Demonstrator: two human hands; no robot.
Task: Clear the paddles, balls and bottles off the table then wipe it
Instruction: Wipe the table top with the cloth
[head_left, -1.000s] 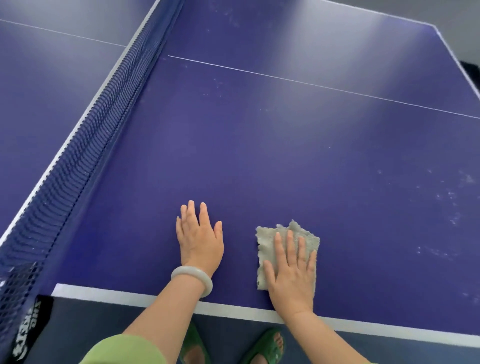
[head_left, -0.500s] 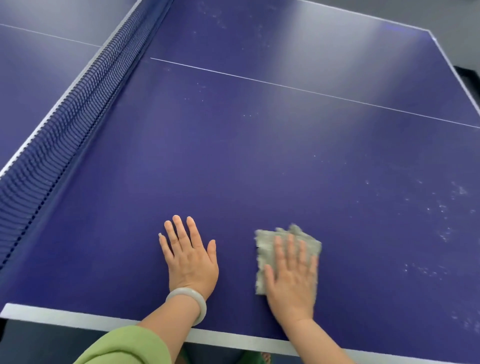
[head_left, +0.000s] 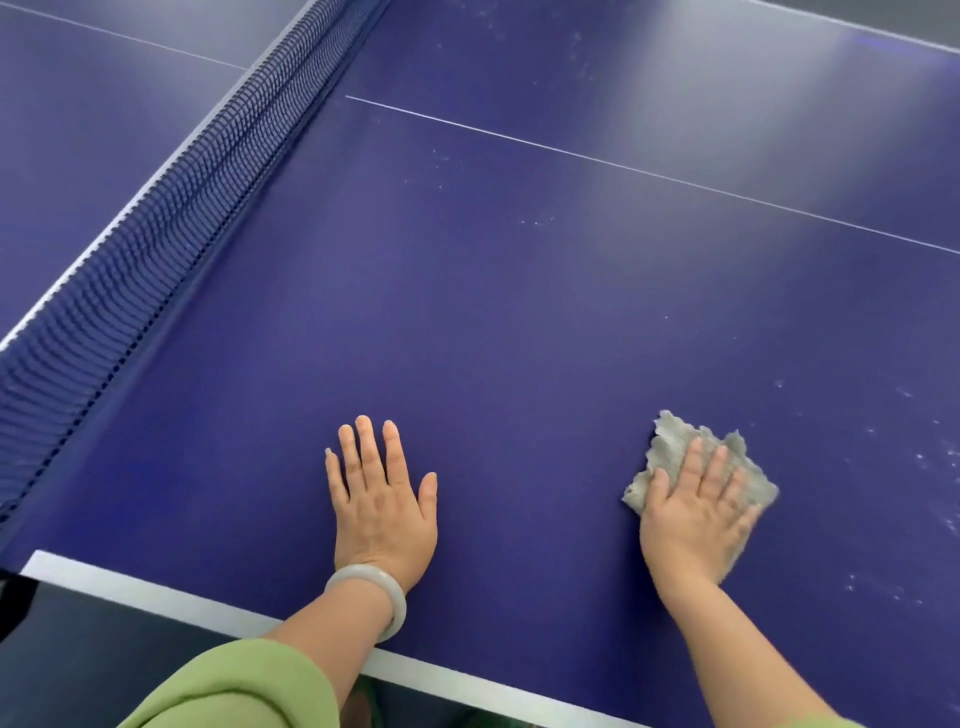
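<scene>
table speckled white; left hand flat, right hand flat pressing cloth

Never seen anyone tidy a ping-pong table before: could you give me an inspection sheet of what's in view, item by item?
Surface: blue table, white specks at the right.
Job's things: grey cloth flat on the table; paddles, balls, bottles: nothing seen.
Clutter: nothing seen.
Hands: left hand flat on the table, bracelet at its wrist; right hand pressing the cloth with straight fingers.
Cables: nothing seen.
Surroundings: net at the left; dark floor below the near edge.
</scene>
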